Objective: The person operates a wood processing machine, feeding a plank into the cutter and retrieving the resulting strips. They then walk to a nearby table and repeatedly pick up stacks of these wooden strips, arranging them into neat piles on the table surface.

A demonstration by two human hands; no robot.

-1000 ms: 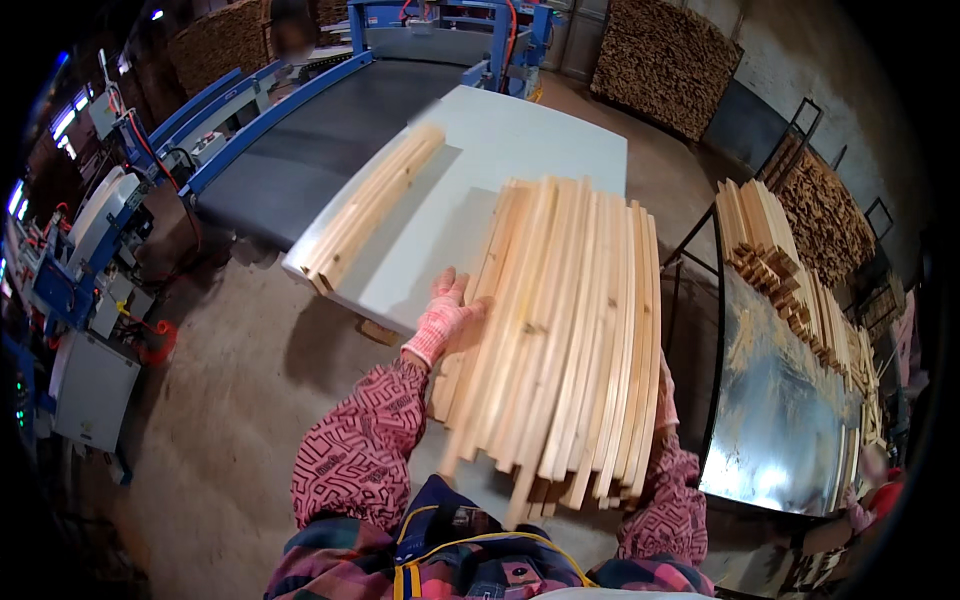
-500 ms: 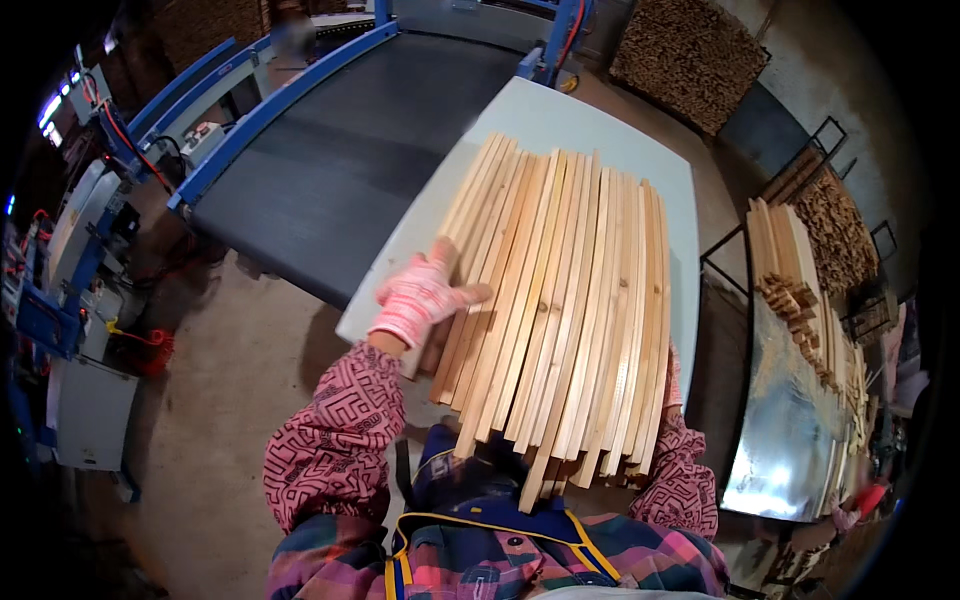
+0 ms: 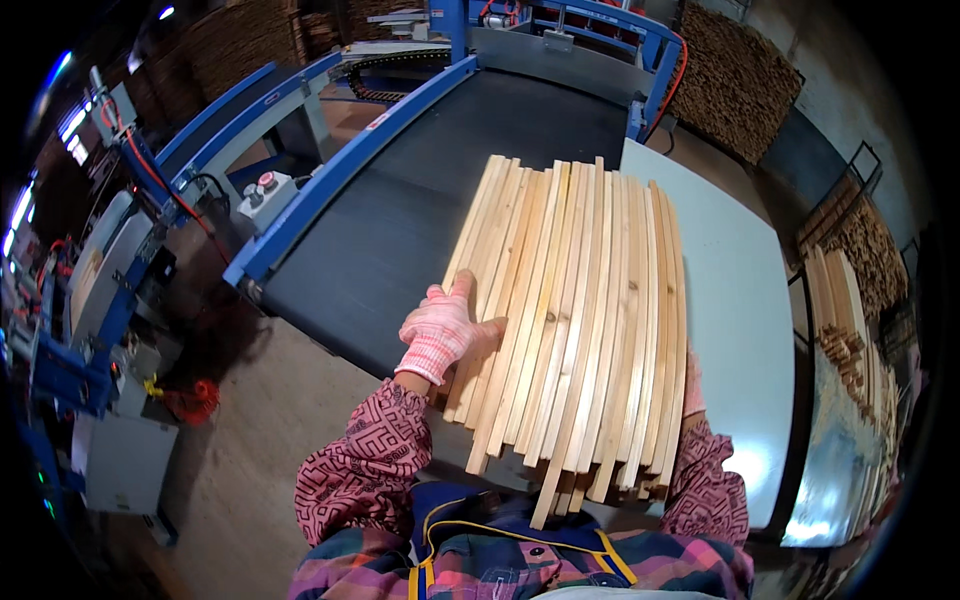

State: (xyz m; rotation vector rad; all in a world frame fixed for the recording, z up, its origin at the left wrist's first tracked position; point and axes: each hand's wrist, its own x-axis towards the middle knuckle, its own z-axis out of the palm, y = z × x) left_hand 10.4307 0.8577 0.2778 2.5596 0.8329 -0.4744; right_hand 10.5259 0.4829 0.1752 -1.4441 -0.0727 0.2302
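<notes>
A wide bundle of pale wooden strips (image 3: 570, 320) lies lengthwise in front of me, its near ends uneven. My left hand (image 3: 442, 325), in a pink-and-white knit glove, clasps the bundle's left side, with the thumb over the top. On the opposite side, my right hand (image 3: 694, 385) presses against the bundle's edge; its fingers are mostly hidden by the wood. Beneath and to the right is a smooth pale tabletop (image 3: 740, 270). The dark conveyor belt (image 3: 400, 220) extends beyond the bundle's left and far sides.
A blue rail (image 3: 350, 180) borders the belt's left side, with a button box (image 3: 266, 200) beside it. A blue machine frame (image 3: 650, 90) crosses the far end. To the right, a metal-topped table (image 3: 815, 500) carries more wood. Stacked lumber (image 3: 735, 80) stands at the far right.
Both hands and the bundle have shifted left relative to the tabletop, toward the belt. More tabletop now shows on the right. The view has turned left.
</notes>
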